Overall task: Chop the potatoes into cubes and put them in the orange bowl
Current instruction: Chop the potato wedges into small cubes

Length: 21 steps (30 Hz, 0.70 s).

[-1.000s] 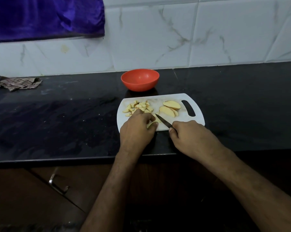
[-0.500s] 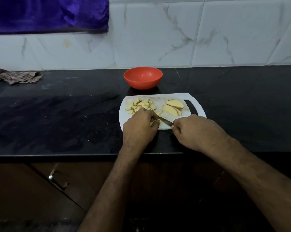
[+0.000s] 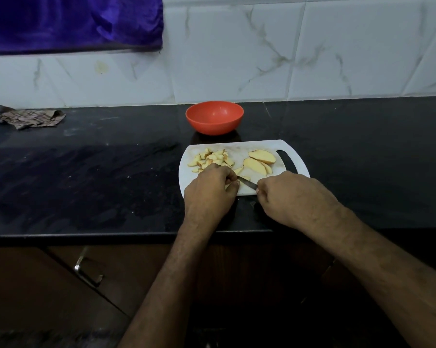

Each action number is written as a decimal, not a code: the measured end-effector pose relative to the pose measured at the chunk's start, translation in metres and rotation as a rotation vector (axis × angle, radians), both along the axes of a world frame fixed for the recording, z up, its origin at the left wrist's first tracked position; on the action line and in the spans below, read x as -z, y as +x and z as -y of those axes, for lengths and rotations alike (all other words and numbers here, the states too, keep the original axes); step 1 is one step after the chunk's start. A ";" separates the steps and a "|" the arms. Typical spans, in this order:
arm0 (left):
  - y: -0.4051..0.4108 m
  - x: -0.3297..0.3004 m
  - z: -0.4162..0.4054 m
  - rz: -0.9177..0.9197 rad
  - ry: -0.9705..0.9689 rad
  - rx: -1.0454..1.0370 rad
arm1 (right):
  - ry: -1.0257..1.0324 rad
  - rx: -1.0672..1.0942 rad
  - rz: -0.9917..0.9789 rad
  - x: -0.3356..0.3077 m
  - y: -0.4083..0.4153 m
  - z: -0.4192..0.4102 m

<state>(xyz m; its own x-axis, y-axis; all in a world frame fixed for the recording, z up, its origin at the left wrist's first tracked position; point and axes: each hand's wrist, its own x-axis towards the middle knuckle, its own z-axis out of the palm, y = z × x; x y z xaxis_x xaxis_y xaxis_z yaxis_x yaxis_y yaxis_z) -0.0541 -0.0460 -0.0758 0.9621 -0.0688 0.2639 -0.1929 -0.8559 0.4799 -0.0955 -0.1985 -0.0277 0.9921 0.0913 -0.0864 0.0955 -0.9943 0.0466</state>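
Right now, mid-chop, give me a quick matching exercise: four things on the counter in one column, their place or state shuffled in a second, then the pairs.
Column one:
1. round orange plastic bowl
2. white plastic cutting board
3. small dark-bladed knife
4. checked brown cloth

Column two:
A. gripped by the right hand
B. crumpled at the counter's far left
C. empty, behind the board
D. carrying potato cubes and slices

Pairs: 1-C, 2-D, 3-A, 4-B
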 end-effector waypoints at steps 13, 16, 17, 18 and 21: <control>-0.005 0.002 -0.003 0.030 -0.058 -0.009 | 0.108 0.048 -0.197 -0.005 -0.016 0.015; -0.009 0.004 -0.007 0.058 -0.139 -0.006 | 0.122 0.065 -0.137 0.000 -0.023 0.016; -0.010 0.005 -0.008 0.061 -0.163 -0.004 | 0.124 0.072 -0.112 0.000 -0.024 0.016; -0.012 0.005 -0.010 0.059 -0.191 0.000 | 0.136 0.078 -0.082 0.000 -0.026 0.014; -0.014 0.006 -0.016 0.036 -0.234 0.040 | 0.212 0.062 0.028 -0.003 -0.027 0.003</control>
<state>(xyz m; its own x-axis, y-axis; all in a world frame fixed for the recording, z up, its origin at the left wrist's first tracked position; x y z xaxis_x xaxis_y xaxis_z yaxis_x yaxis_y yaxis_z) -0.0682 -0.0296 -0.0820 0.9495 -0.0393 0.3113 -0.2447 -0.7137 0.6563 -0.1229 -0.2016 -0.0248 0.9981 0.0437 -0.0438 0.0360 -0.9860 -0.1626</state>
